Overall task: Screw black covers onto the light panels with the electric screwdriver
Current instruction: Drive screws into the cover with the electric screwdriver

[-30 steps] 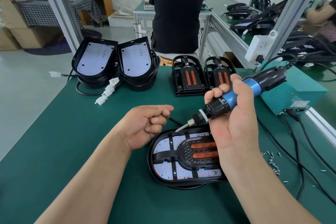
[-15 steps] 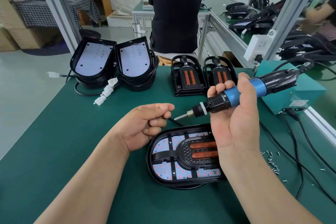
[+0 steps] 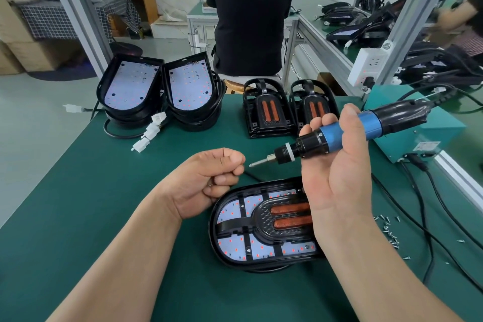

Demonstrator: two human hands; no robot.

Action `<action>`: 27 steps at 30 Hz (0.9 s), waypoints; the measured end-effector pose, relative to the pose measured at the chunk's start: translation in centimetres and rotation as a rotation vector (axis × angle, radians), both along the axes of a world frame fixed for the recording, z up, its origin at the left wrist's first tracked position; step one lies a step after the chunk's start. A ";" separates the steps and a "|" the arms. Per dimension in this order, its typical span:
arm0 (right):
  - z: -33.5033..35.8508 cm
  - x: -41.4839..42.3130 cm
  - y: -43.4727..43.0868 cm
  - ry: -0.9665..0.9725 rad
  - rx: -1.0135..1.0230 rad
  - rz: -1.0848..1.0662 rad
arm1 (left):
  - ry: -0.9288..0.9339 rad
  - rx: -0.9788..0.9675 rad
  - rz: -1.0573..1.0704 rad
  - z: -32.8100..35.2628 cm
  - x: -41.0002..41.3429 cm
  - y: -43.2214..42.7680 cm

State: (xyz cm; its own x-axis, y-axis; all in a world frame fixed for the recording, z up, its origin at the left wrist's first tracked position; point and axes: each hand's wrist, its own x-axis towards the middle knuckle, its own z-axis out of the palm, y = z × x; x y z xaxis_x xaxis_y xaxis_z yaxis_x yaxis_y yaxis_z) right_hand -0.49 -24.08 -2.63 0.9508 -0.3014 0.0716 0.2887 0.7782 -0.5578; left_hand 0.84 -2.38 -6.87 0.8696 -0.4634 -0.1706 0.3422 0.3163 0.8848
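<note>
Both forearms are extended from the near edge over the green table [image 3: 78,217], the left one angled in from the lower left and the right one from the lower right. The left hand [image 3: 209,180] is held just above the table, beside the left end of the light panel [image 3: 235,240], with its back turned up and to the left. Its fingers are curled tightly into the palm and the thumb is pressed against the forefinger; whether anything is pinched inside cannot be made out.

The right hand [image 3: 337,165] is raised above the panel with the palm turned toward the camera. The electric screwdriver [image 3: 326,138] is gripped across it, the fingers wrapped behind the blue barrel and the thumb laid over the top. The tool is held nearly level, and its bit is pointed left at the left thumb and forefinger, very close but apart from them.

The light panel is laid flat on the table below the right wrist, by which its right end is hidden. The black cover [image 3: 277,232] is seated on it, two orange strips showing. Loose screws [image 3: 386,227] are scattered to the right. Two bare panels [image 3: 130,83] and two spare covers [image 3: 266,110] are set at the far edge.
</note>
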 end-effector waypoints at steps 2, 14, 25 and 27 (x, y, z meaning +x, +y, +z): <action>0.0 0.0 0.0 -0.007 0.001 0.000 | 0.006 -0.008 0.000 0.1 0.0 0.0; 0.0 -0.2 0.0 -0.053 0.004 0.019 | 0.049 -0.025 -0.035 -0.1 0.2 0.1; -0.3 0.0 -0.1 -0.050 0.003 0.020 | 0.057 0.004 -0.015 0.1 0.2 -0.1; -0.3 0.1 -0.1 -0.047 0.000 0.017 | 0.060 0.012 -0.007 0.1 0.1 -0.2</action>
State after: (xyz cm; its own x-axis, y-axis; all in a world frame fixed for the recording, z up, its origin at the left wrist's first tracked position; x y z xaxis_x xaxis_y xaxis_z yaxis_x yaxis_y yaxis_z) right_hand -0.43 -24.19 -2.92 0.9515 -0.2849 0.1164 0.3011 0.7835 -0.5436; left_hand 0.98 -2.57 -6.78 0.8542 -0.4673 -0.2278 0.3968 0.3030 0.8664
